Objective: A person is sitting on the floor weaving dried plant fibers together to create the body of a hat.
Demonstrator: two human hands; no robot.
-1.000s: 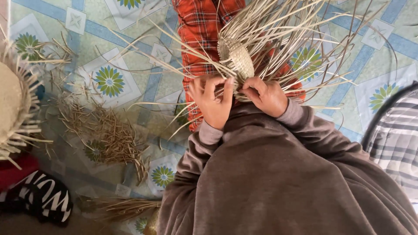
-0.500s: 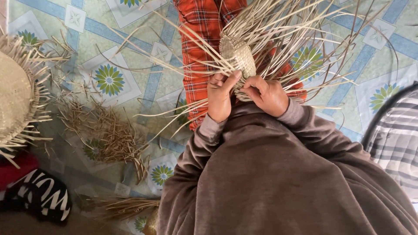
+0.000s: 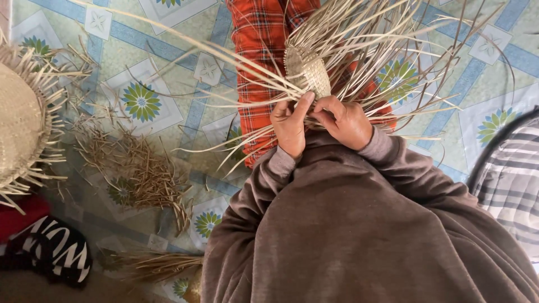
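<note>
A small woven straw piece (image 3: 309,72) with many long loose straw strands (image 3: 387,50) fanning out sits above my lap, over red plaid cloth (image 3: 258,62). My left hand (image 3: 289,126) grips the strands just below the woven part, thumb pointing up against it. My right hand (image 3: 345,120) pinches strands beside it, fingers curled toward the left hand. Both arms are in brown sleeves (image 3: 359,224).
A flat round woven straw mat (image 3: 19,118) with a fringed rim lies at the left. Cut straw scraps (image 3: 140,174) are heaped on the patterned floor covering (image 3: 146,101). A black and white item (image 3: 53,255) lies lower left, striped fabric (image 3: 511,185) at the right.
Both hands have shifted slightly up toward the woven piece, and my left thumb now presses against its lower edge. The straw strands have swayed a little.
</note>
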